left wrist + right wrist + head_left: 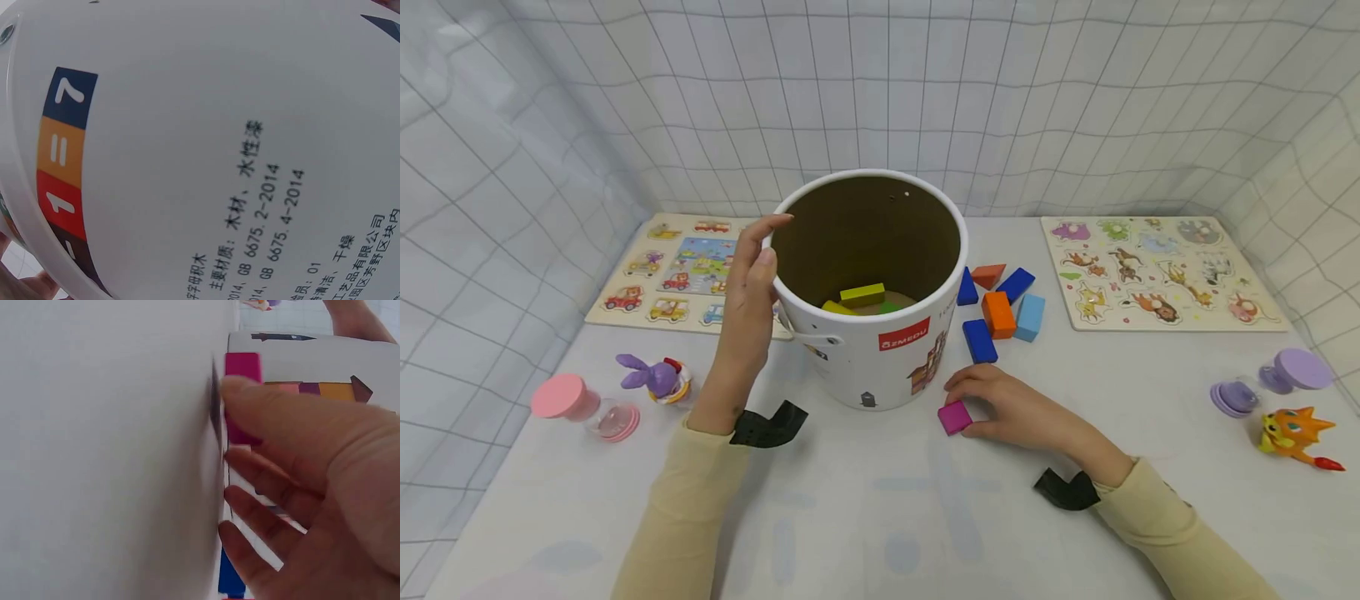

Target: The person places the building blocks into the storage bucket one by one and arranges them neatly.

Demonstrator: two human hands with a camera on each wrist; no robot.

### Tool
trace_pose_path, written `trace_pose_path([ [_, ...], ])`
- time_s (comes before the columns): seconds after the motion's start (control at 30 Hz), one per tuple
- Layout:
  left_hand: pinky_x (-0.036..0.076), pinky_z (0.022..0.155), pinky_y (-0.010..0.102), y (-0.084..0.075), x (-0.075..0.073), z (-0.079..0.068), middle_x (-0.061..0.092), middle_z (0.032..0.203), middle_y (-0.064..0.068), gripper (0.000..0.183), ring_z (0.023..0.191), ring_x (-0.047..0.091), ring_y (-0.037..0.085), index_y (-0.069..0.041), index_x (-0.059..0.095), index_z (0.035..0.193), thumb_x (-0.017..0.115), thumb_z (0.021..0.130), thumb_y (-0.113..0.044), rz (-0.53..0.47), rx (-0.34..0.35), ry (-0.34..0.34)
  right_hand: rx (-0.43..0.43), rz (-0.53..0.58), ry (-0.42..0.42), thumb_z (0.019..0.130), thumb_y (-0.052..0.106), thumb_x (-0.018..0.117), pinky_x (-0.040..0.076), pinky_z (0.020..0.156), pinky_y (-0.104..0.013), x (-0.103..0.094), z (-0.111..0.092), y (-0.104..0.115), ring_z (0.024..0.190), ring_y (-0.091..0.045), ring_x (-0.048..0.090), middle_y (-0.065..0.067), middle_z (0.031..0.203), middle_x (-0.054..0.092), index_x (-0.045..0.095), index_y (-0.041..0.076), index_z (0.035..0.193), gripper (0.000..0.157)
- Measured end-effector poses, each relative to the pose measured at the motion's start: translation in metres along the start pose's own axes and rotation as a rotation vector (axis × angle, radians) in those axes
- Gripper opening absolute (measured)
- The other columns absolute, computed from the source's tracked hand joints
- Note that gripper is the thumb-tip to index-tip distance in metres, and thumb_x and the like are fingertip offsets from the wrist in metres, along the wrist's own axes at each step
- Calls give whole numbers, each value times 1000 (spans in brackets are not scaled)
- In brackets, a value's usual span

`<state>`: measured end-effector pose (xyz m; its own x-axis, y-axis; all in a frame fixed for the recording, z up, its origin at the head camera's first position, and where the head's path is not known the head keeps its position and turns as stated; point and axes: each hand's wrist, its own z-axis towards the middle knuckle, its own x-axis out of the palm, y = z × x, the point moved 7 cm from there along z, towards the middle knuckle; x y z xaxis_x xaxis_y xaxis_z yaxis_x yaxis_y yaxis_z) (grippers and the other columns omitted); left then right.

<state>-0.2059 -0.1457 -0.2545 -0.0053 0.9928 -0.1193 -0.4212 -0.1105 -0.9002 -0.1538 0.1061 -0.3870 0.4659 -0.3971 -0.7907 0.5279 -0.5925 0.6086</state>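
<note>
A white bucket (pixel 857 367) with a red label stands upright on the table in the head view. My left hand (pixel 747 300) holds its left rim, fingertips bent over the edge. In the left wrist view the printed bucket wall (pixel 162 125) fills most of the picture. Low in front of the bucket, my right hand (pixel 1011 408) pinches a magenta block (pixel 955 417) between thumb and fingers, close to the tabletop. The right wrist view shows the thumb across this magenta block (pixel 242 365). Inside the bucket lie yellow blocks (pixel 862 294) and a bit of green.
Right of the bucket lie several loose blocks, among them an orange block (pixel 998 314), a light blue block (pixel 1029 317) and a dark blue block (pixel 980 341). Puzzle boards (pixel 1165 312) flank the back. Small toys, including a purple rabbit figure (pixel 662 379) and an orange figure (pixel 1292 433), stand at both sides.
</note>
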Motion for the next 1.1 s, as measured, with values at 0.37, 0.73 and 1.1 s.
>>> trace_pose_path([
  [0.37,32,93,55,0,2,0,33,134,0,40,119,33,28,-20,39,129,32,90,-28,-48,16,13,-268,453,-150,77,4,65,49,74,-31,-86,-10,86,91,-18,54,-1,107,57,54,10,114,39],
  [0.73,32,92,56,2,1,0,33,134,-3,41,119,34,25,-21,39,130,31,90,-26,-23,13,26,-128,574,-560,80,5,62,46,85,-27,-154,32,115,98,-19,57,-8,111,56,52,4,119,40],
  [1.1,32,92,56,1,1,-1,31,136,-3,42,120,32,25,-20,37,131,30,90,-27,1,2,27,4,557,-690,84,11,59,43,88,-21,-146,5,51,109,-19,51,-8,118,54,50,11,123,40],
])
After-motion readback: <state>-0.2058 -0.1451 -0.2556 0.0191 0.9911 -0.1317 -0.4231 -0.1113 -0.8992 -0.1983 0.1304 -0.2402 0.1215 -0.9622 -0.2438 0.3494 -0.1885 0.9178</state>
